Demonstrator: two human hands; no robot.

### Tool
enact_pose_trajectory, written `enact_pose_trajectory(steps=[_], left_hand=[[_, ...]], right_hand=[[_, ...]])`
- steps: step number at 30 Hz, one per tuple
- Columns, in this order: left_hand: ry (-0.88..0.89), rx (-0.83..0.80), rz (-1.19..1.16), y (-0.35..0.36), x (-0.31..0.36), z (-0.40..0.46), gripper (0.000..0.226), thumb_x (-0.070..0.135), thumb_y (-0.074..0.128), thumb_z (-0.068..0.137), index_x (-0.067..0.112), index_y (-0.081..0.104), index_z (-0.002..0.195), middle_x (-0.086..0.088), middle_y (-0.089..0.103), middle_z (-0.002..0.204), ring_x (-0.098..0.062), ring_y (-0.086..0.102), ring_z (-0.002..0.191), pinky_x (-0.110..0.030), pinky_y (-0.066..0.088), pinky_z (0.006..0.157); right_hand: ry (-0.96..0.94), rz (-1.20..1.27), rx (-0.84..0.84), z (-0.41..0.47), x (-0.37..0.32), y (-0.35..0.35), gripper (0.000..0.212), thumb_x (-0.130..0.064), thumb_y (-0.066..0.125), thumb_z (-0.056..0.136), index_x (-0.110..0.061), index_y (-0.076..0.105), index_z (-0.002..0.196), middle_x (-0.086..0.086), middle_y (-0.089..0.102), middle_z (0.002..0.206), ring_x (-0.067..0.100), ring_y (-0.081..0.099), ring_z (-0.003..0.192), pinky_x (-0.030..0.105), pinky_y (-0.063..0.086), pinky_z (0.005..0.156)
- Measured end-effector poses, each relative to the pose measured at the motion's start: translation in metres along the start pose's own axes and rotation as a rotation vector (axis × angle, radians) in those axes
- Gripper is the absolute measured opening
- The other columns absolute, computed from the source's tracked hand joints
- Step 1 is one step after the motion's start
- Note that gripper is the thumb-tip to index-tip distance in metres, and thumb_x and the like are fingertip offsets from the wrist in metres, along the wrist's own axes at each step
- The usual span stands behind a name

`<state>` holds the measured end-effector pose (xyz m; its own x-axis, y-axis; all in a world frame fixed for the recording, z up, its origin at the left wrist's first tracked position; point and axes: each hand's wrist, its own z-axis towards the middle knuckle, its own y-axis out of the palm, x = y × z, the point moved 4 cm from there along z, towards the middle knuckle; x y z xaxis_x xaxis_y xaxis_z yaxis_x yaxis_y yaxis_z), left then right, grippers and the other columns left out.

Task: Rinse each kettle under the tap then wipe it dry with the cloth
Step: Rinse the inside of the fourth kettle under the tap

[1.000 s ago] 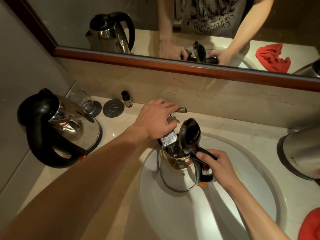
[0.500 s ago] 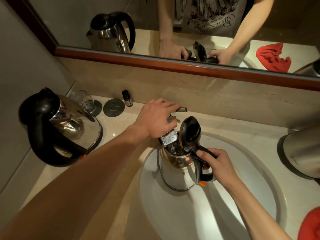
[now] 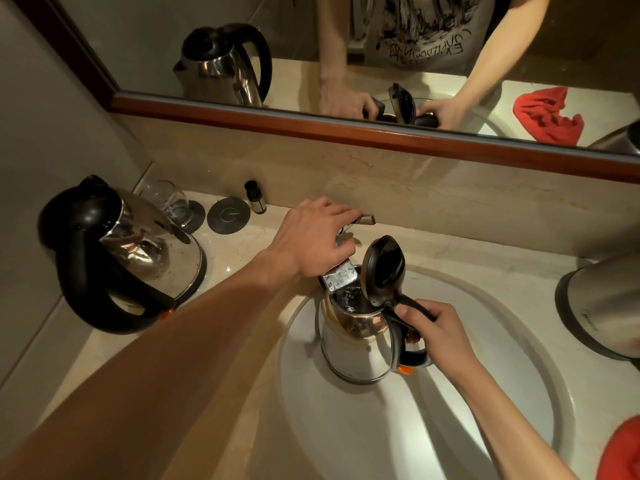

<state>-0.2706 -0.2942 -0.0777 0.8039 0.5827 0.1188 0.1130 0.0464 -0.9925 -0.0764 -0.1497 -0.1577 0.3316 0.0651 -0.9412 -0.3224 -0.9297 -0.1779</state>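
Observation:
A steel kettle (image 3: pixel 349 344) with its black lid (image 3: pixel 384 268) flipped up stands in the white sink (image 3: pixel 485 341), right under the chrome tap spout (image 3: pixel 341 277). My right hand (image 3: pixel 438 332) grips its black handle. My left hand (image 3: pixel 313 237) lies over the tap, fingers curled on its lever (image 3: pixel 365 220). Water glistens inside the kettle's mouth. A second steel kettle (image 3: pixel 138 254) with a black handle sits on the counter at the left. A third steel kettle (image 3: pixel 602 306) stands at the right edge. A red cloth (image 3: pixel 620 452) shows at the bottom right corner.
A drinking glass (image 3: pixel 169 202), a round dark coaster (image 3: pixel 228 215) and a small dark bottle (image 3: pixel 255 197) stand by the back wall on the left. A mirror with a wooden frame (image 3: pixel 346 128) runs above the beige counter (image 3: pixel 242 251).

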Motion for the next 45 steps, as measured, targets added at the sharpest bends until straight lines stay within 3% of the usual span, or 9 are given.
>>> enact_pose_trajectory(steps=[6,18,25,30,38,42,45], left_hand=[[-0.005,0.001,0.002,0.000,0.000,0.000,0.068,0.052,0.028,0.085,0.028,0.045,0.147,0.007,0.054,0.143,-0.017,0.047,0.123,-0.035,0.035,0.094],[0.001,0.005,-0.007,0.001,0.000,0.000,0.065,0.051,0.033,0.087,0.027,0.045,0.147,0.007,0.053,0.144,-0.017,0.047,0.124,-0.034,0.035,0.095],[-0.001,0.005,-0.002,0.001,-0.001,0.000,0.064,0.051,0.033,0.088,0.027,0.045,0.146,0.007,0.053,0.144,-0.017,0.047,0.125,-0.035,0.035,0.096],[-0.001,0.007,0.001,0.001,-0.001,0.000,0.064,0.051,0.033,0.089,0.027,0.045,0.146,0.006,0.053,0.144,-0.017,0.046,0.125,-0.036,0.035,0.097],[-0.004,0.004,-0.003,0.000,0.000,-0.001,0.065,0.051,0.032,0.088,0.026,0.045,0.147,0.005,0.053,0.144,-0.017,0.046,0.125,-0.036,0.035,0.098],[-0.003,0.003,-0.008,0.000,0.000,-0.001,0.066,0.051,0.032,0.088,0.026,0.045,0.147,0.005,0.053,0.144,-0.017,0.046,0.125,-0.036,0.035,0.098],[-0.005,0.002,-0.007,0.000,0.000,-0.001,0.066,0.051,0.031,0.087,0.027,0.045,0.146,0.006,0.053,0.144,-0.017,0.046,0.125,-0.036,0.035,0.097]], right_hand=[[0.008,0.006,0.003,0.002,0.000,-0.001,0.053,-0.059,0.069,0.068,-0.007,0.072,0.064,0.004,0.056,0.054,0.021,0.052,0.055,0.037,0.041,0.065],[-0.003,-0.026,-0.001,0.002,0.003,-0.002,0.066,-0.059,0.069,0.070,0.006,0.069,0.073,0.030,0.057,0.065,0.024,0.052,0.057,0.040,0.042,0.066],[0.014,-0.012,0.004,0.003,0.009,-0.003,0.071,-0.059,0.071,0.069,0.012,0.069,0.078,0.035,0.054,0.067,0.027,0.049,0.060,0.042,0.041,0.066],[0.026,-0.020,0.001,0.002,0.011,-0.005,0.073,-0.060,0.070,0.069,0.012,0.069,0.078,0.017,0.053,0.060,0.026,0.048,0.059,0.041,0.039,0.066],[0.022,-0.032,0.002,0.004,0.011,-0.003,0.069,-0.060,0.071,0.069,0.008,0.073,0.079,0.035,0.059,0.071,0.026,0.051,0.060,0.042,0.042,0.066],[0.020,-0.034,-0.004,0.005,0.010,-0.003,0.072,-0.061,0.070,0.070,0.010,0.072,0.080,0.034,0.061,0.070,0.026,0.052,0.059,0.042,0.043,0.066],[0.026,-0.031,-0.004,0.004,0.007,-0.004,0.070,-0.061,0.069,0.067,0.008,0.073,0.078,0.020,0.060,0.061,0.020,0.051,0.057,0.039,0.041,0.066]])
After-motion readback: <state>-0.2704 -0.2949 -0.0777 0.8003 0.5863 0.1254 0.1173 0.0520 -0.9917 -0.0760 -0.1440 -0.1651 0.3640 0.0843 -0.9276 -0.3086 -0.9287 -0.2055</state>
